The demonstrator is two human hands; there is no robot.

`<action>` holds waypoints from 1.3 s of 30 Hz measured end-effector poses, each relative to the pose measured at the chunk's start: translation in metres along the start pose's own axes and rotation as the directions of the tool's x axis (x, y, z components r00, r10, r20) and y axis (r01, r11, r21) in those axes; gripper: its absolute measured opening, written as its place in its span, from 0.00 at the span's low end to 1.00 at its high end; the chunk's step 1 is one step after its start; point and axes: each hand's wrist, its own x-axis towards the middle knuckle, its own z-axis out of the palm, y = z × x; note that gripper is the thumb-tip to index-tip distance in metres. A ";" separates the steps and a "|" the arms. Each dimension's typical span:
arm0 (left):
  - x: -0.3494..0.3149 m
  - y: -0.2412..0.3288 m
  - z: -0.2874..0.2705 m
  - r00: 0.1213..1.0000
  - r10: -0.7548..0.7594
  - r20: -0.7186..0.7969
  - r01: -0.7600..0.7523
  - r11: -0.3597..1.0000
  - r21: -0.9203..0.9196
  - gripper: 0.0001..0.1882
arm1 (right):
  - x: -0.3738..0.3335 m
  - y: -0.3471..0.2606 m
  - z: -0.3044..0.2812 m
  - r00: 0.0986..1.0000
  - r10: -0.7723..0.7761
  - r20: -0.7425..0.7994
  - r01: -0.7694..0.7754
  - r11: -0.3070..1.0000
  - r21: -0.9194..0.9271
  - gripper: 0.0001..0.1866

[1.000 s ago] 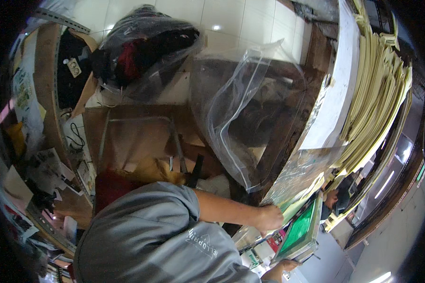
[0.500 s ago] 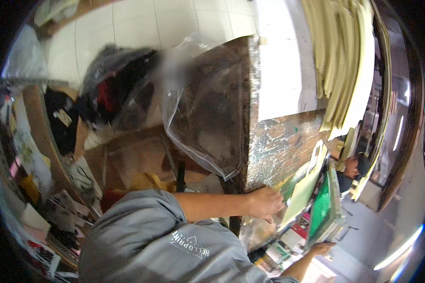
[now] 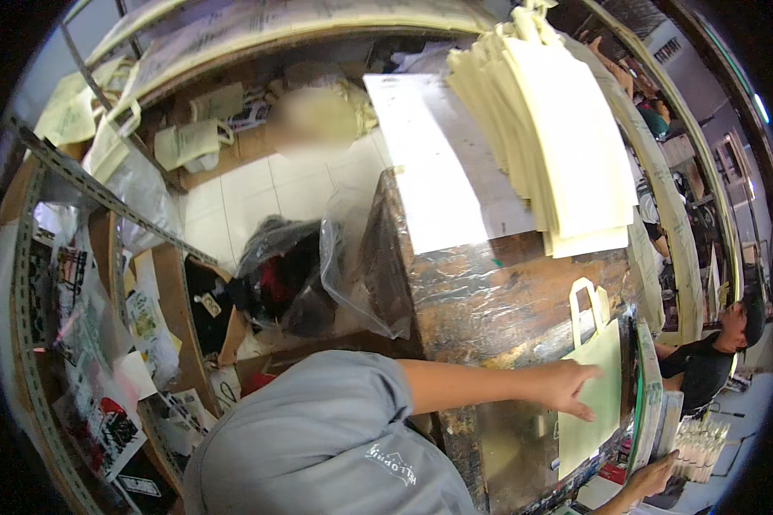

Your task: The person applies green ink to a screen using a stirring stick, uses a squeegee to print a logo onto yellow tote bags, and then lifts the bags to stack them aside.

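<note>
A pale green-yellow tote bag (image 3: pixel 591 421) with two loop handles lies flat on the worn, paint-stained table (image 3: pixel 464 300). My left hand (image 3: pixel 567 388) is over the bag with its fingers apart, holding nothing; whether the fingertips touch the cloth I cannot tell. To the right of the bag, a green-meshed screen printing frame (image 3: pixel 648 403) stands tilted up, seen nearly edge-on. My right hand (image 3: pixel 655 479) is at the frame's near end, fingers closed around its edge. Part of the right hand's grip is hidden.
A thick stack of cream tote bags (image 3: pixel 567 172) rests beside a white sheet (image 3: pixel 438 163) at the table's far end. Left of the table are a clear plastic bag (image 3: pixel 339 275) and a slotted metal rack (image 3: pixel 103 193). A person in a dark cap (image 3: pixel 704 369) is at the right.
My left hand has moved right, from the table surface to over the tote bag, and its fingers have spread. The screen frame now stands more edge-on. The view has turned, showing more of the room.
</note>
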 end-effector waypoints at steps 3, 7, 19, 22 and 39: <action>0.078 0.005 0.035 0.986 0.091 -0.143 -0.108 0.988 -0.113 0.77 | 0.005 -0.045 -0.029 0.999 0.024 0.043 -0.029 0.992 0.120 0.34; 0.112 0.043 0.061 0.996 0.027 -0.085 -0.060 0.906 -0.420 0.82 | -0.015 -0.072 -0.052 0.994 0.053 0.099 -0.055 0.998 0.021 0.30; 0.037 -0.079 0.067 0.976 -0.028 -0.216 0.139 0.844 0.518 0.64 | -0.066 -0.112 -0.035 0.825 -0.226 0.518 -0.063 0.874 0.482 0.31; 0.031 -0.094 0.071 0.969 0.066 -0.239 0.096 0.790 0.605 0.64 | -0.068 -0.112 -0.052 0.785 -0.242 0.571 -0.069 0.880 0.469 0.32; 0.024 -0.102 0.065 0.986 0.058 -0.153 0.060 0.739 0.671 0.66 | -0.024 -0.119 0.131 0.944 -0.133 0.302 0.063 0.971 0.230 0.29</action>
